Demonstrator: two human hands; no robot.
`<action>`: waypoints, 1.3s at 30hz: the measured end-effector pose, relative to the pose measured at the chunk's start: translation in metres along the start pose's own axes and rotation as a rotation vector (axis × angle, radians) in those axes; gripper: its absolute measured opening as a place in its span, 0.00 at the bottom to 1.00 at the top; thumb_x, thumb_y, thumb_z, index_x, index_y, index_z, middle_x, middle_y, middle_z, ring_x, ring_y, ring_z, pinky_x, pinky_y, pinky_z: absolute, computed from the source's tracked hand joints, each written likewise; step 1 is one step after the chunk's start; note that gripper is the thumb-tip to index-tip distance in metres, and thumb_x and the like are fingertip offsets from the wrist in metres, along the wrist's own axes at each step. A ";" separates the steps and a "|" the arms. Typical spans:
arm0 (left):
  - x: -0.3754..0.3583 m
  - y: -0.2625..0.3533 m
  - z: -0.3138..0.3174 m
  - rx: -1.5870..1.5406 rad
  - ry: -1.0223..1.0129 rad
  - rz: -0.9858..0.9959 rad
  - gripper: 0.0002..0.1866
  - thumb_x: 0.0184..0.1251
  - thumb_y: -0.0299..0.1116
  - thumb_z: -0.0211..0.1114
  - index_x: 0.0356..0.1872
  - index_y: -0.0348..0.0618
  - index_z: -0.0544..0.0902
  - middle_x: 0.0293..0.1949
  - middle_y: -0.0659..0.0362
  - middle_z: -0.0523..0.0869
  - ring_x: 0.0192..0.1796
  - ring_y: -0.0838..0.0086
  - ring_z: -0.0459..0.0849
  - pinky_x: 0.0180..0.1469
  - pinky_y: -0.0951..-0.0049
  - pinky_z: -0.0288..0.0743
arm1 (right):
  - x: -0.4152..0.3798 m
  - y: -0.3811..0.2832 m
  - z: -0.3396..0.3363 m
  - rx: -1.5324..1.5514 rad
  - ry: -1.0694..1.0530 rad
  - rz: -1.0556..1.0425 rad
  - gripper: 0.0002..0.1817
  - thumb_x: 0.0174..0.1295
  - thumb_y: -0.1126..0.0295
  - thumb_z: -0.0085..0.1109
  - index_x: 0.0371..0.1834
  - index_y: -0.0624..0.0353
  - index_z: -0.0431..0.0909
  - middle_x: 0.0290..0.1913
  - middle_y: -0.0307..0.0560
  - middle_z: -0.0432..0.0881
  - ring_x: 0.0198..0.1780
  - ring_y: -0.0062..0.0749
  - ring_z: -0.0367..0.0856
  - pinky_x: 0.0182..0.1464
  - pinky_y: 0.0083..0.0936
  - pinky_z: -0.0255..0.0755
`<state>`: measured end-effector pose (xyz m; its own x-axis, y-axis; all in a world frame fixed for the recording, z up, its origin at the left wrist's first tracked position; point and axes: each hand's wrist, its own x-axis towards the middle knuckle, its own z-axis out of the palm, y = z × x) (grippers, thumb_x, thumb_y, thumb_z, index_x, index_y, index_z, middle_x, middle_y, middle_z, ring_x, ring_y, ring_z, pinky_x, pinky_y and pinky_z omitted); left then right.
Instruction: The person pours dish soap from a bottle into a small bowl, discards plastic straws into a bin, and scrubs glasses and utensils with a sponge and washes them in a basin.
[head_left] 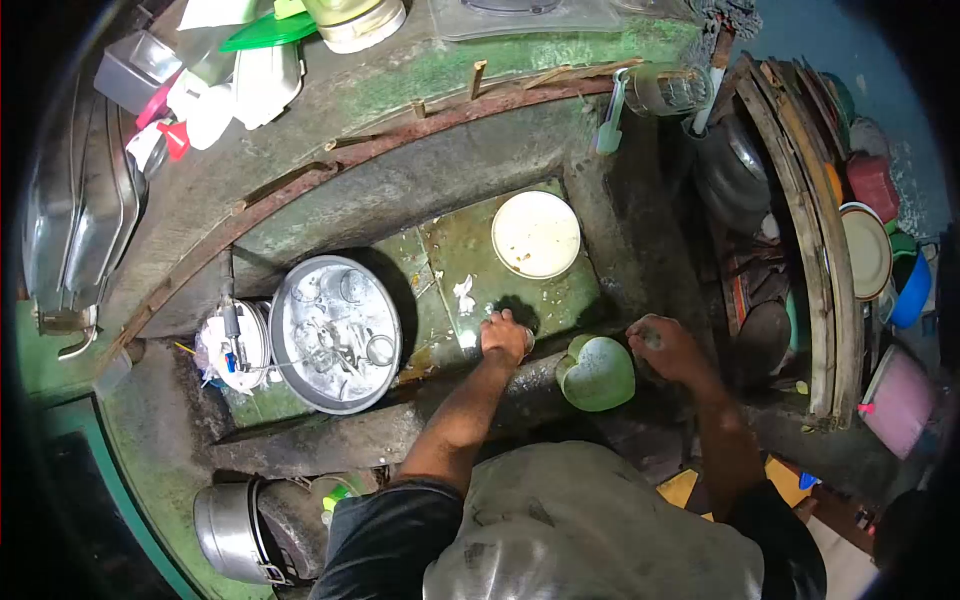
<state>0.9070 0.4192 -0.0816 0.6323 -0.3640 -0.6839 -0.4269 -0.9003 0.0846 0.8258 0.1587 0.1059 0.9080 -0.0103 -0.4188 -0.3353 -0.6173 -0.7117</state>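
My left hand (506, 337) is over the near edge of the sunken green basin floor (450, 245), its fingers curled; a pale edge shows beside it, too little to name. My right hand (655, 345) is curled just right of a light green heart-shaped container (597, 374), which sits on the basin's near ledge. Whether it holds anything is hidden. A round cream lid or plate (536, 235) with brown specks lies on the basin floor. To the left, a large metal bowl (335, 333) holds water and shiny utensils.
A tap (232, 325) stands by white plates (257, 345) at the left. A metal pot (228, 530) is at lower left. Wooden slats (815, 240) with dishes rise on the right. A glass jar (665, 90) and plastic containers (268, 85) sit along the far ledge.
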 end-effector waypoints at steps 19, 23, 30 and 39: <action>-0.232 -0.212 0.022 -2.250 0.417 0.020 0.03 0.73 0.28 0.60 0.42 0.44 0.75 0.54 0.51 0.82 0.63 0.60 0.79 0.65 0.55 0.74 | 0.043 -0.059 0.032 0.129 0.037 -0.221 0.09 0.64 0.68 0.62 0.40 0.63 0.80 0.36 0.45 0.83 0.38 0.29 0.82 0.48 0.31 0.74; -0.315 -0.270 0.054 -2.352 0.784 0.034 0.03 0.76 0.24 0.51 0.44 0.42 0.73 0.53 0.48 0.82 0.60 0.58 0.81 0.64 0.53 0.75 | 0.055 -0.092 0.062 -0.005 0.033 -0.255 0.08 0.62 0.70 0.61 0.38 0.65 0.79 0.36 0.49 0.82 0.41 0.35 0.82 0.47 0.32 0.73; -0.408 -0.436 0.076 -2.185 1.224 -0.381 0.10 0.77 0.29 0.50 0.52 0.41 0.75 0.44 0.58 0.85 0.43 0.72 0.86 0.46 0.70 0.83 | 0.048 -0.170 0.125 -0.059 -0.039 -0.254 0.10 0.63 0.69 0.60 0.41 0.64 0.80 0.37 0.49 0.83 0.42 0.35 0.82 0.48 0.31 0.73; -0.392 -0.642 0.035 -1.636 1.471 -0.867 0.22 0.75 0.42 0.55 0.66 0.52 0.67 0.40 0.61 0.79 0.38 0.72 0.81 0.37 0.65 0.78 | 0.010 -0.212 0.144 -0.129 0.031 -0.151 0.09 0.64 0.69 0.63 0.41 0.63 0.80 0.42 0.48 0.86 0.46 0.34 0.83 0.51 0.30 0.73</action>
<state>0.9101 1.1485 0.1069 0.4933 0.8557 -0.1563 0.2840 0.0114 0.9588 0.8694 0.4023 0.1714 0.9535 0.0670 -0.2937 -0.1615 -0.7094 -0.6861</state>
